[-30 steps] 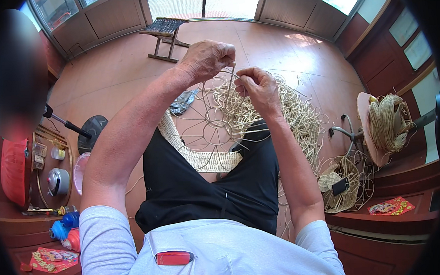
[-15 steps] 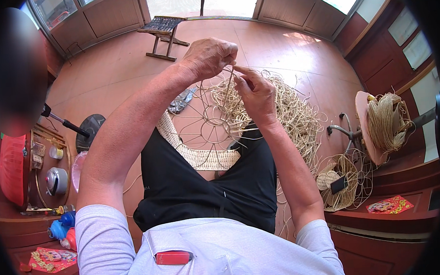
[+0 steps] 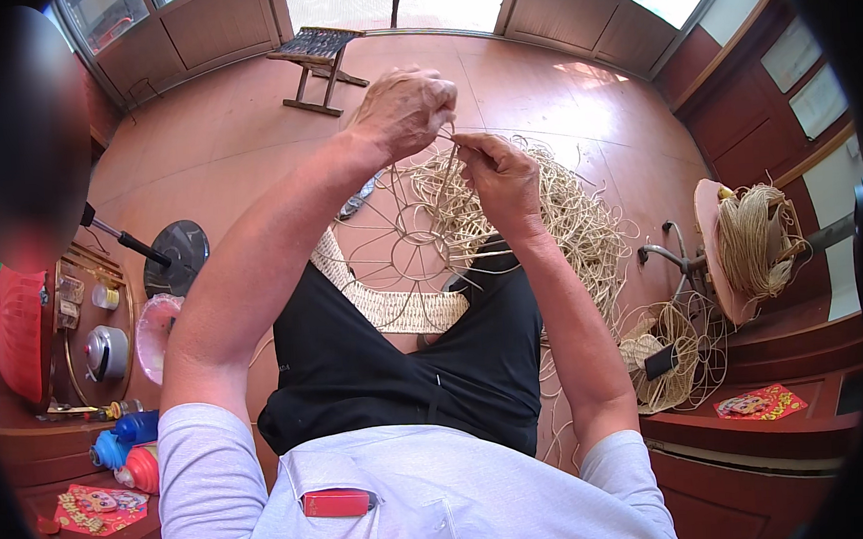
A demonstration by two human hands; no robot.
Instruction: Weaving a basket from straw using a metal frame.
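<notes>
While both forearms reach forward from the lower edge of the head view, the left arm angles across toward the middle and the right one rises more steeply, so that the two hands meet above the frame. The left hand (image 3: 406,110) is the higher and farther of the two, its wrist bent and its back turned up, slightly blurred. The right hand (image 3: 498,183) sits just below it and to its right, knuckles up, fingers pointing to the left.

The left fingers are curled tightly in, closed on a thin pale strand (image 3: 452,159) that comes out beneath them; the exact grip is hidden by the hand. On the right, the index finger and thumb are drawn nearly together at that strand, just under the left hand, with the other fingers folded toward the palm.

The strand runs down to a round frame of spokes and rings, whose woven pale band (image 3: 409,312) lies between the knees of the black trousers (image 3: 360,395). A loose heap of cord (image 3: 586,232) spreads over the floor beside the right hand.

Compared with half a second ago, the left hand has shifted slightly up and to the left, and the right index finger, which then touched it, now lies a little below, leaving a short gap.
</notes>
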